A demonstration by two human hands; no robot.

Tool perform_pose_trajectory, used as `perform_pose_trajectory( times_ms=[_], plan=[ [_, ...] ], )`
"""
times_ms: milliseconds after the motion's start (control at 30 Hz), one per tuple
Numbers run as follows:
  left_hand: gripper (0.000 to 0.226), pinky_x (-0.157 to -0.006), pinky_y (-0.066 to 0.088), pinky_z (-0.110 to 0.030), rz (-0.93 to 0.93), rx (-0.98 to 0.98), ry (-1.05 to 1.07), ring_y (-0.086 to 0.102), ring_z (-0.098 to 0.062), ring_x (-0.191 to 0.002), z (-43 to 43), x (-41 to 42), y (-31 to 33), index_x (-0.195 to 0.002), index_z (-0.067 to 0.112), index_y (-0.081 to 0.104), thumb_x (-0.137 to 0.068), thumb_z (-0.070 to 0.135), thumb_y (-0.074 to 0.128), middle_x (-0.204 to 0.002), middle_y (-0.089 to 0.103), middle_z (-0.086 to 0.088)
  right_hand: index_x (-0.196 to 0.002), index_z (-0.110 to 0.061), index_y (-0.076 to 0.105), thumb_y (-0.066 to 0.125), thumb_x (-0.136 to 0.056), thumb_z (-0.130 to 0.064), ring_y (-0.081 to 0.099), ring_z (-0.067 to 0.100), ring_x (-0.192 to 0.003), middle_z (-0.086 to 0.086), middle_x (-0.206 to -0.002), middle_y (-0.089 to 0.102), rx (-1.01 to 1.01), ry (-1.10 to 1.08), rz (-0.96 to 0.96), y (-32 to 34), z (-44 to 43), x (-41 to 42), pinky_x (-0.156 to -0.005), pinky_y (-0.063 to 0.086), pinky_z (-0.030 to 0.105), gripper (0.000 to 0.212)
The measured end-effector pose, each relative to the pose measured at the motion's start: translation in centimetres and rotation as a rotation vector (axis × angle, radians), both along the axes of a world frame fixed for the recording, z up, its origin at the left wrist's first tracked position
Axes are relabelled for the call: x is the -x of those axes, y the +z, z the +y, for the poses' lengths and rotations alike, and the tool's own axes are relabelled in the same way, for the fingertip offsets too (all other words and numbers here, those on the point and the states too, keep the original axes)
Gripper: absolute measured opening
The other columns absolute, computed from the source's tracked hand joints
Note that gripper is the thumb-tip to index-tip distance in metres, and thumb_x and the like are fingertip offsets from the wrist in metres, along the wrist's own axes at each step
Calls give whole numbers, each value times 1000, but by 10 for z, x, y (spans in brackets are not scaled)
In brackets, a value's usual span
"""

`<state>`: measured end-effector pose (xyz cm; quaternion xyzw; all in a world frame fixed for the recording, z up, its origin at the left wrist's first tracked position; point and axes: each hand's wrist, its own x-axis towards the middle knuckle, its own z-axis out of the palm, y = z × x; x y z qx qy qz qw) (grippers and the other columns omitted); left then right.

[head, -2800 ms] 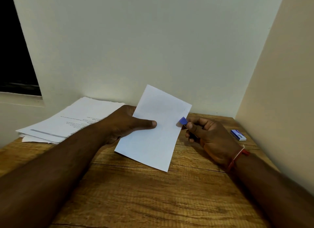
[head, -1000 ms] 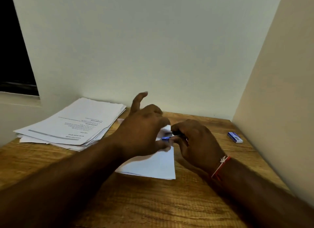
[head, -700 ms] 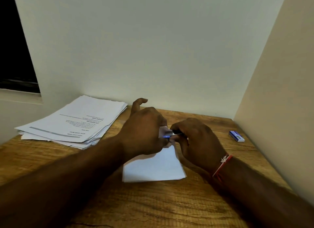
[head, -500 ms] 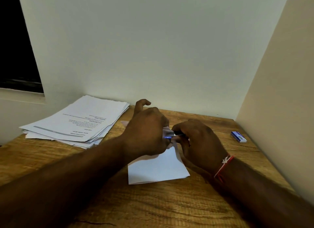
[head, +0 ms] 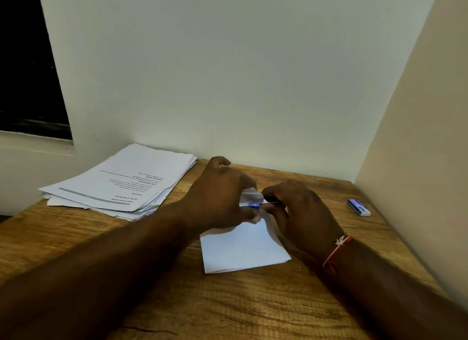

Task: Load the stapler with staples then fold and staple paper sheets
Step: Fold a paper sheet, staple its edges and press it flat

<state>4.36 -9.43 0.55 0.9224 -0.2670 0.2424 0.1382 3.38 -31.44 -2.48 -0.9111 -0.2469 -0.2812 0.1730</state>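
The small blue stapler (head: pixel 254 205) sits between the two hands, at the far corner of the folded white paper sheet (head: pixel 245 251). Its long axis runs roughly left to right, from the right hand (head: pixel 298 208) toward the left hand (head: pixel 222 198). The right hand is the nearer one and carries it: its grip is curled round the stapler's body, with only the blue tip and a thin dark edge showing. The left hand's grip pinches the sheet's raised far corner and feeds it toward the stapler's mouth, the forefinger arched clear above. The near half of the sheet lies flat on the brown wooden bench (head: pixel 228 309). Judging by this, the squeeze turns on that corner staying seated in the mouth.

A few seconds earlier the left hand held the sheet up off the bench with the stapler just beside its right edge; now the sheet is down and the hands have closed together on the corner. The stack of printed white sheets (head: pixel 121 182) and the blue-and-white staple box (head: pixel 359 207) lie as before
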Motion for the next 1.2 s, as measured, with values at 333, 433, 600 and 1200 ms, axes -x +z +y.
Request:
perform_pose_trajectory(
  times_ms=[333, 433, 600, 1200],
  plan=[
    [30, -79, 52, -26, 405, 147, -15, 72, 3, -93, 47, -32, 5, -103, 33, 76, -84, 46, 96, -102, 78, 19, -102, -35, 77, 66, -106, -43, 63, -7, -77, -27, -82, 71, -428, 47, 451, 7, -32, -11, -72, 44, 24, 14],
    [26, -79, 59, -30, 430, 141, -34, 75, -3, -90, 45, -29, 3, -100, 28, 77, -87, 42, 94, -100, 80, 14, -101, -34, 77, 67, -105, -45, 65, 1, -81, -18, -84, 73, -403, -29, 482, 6, -36, -14, -75, 47, 30, 15],
    [18, -78, 62, -25, 505, 252, -101, 79, -3, -89, 44, -23, 6, -99, 30, 79, -89, 33, 94, -97, 83, 13, -111, -37, 76, 78, -99, -43, 65, 2, -97, -19, -104, 74, -255, -95, 481, 4, -29, -11, -78, 49, 24, 14],
    [33, -94, 65, -45, 450, 162, -142, 76, -5, -101, 37, -20, 8, -111, 38, 74, -89, 56, 89, -107, 80, 17, -92, -23, 87, 90, -88, -36, 79, 10, -76, -5, -88, 84, -618, 97, 658, 12, 11, 19, -63, 57, 20, 14]
  ],
)
